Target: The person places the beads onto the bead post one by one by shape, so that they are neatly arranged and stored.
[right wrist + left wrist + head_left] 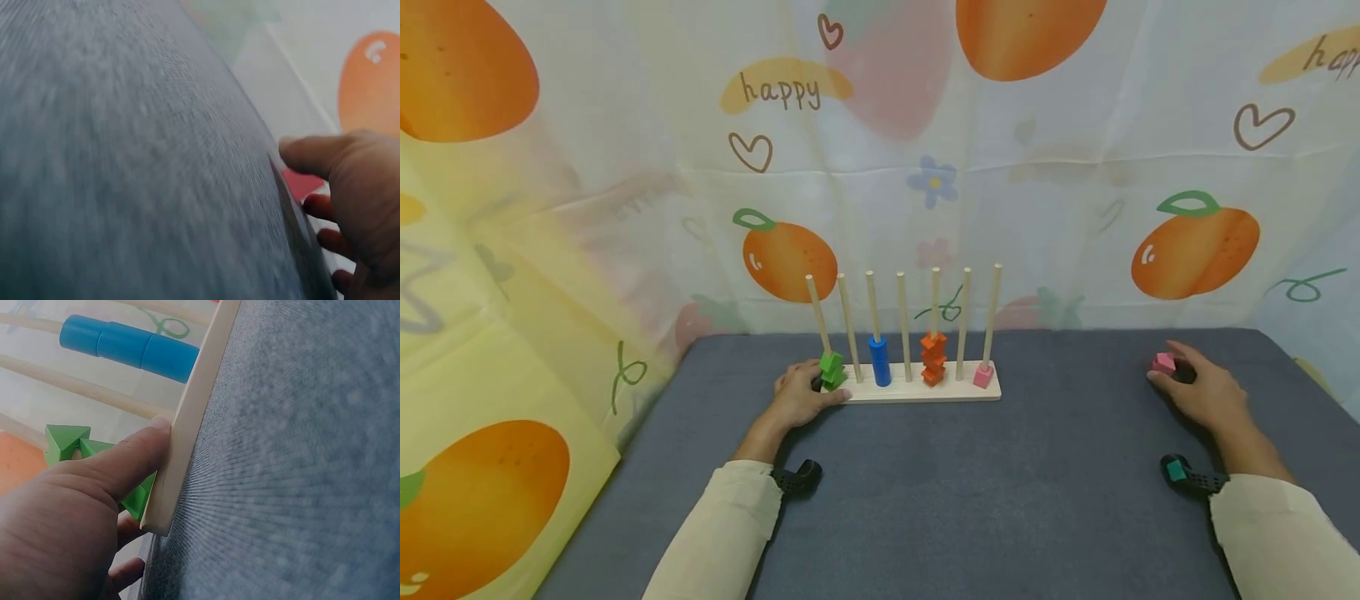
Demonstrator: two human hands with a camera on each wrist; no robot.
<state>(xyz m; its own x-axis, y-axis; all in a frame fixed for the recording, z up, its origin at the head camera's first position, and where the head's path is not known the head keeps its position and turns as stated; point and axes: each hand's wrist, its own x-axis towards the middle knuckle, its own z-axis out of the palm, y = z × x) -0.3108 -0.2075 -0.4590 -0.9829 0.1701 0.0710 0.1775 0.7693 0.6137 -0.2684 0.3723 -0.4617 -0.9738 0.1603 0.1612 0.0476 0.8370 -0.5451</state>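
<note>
A pale wooden peg board stands near the table's far edge, several upright pegs along it. My left hand grips its left end. The thumb lies on the base, and the other fingers are partly hidden behind the end. Beside that hand, green triangular blocks sit on the leftmost peg. Three blue cylinders, orange-red star-like blocks and one pink block are on other pegs. Far to the right, my right hand pinches another pink block between thumb and fingers.
Dark grey cloth covers the table. Behind it hangs a white curtain printed with oranges and hearts; a yellow printed sheet hangs on the left. Each wrist wears a black camera mount.
</note>
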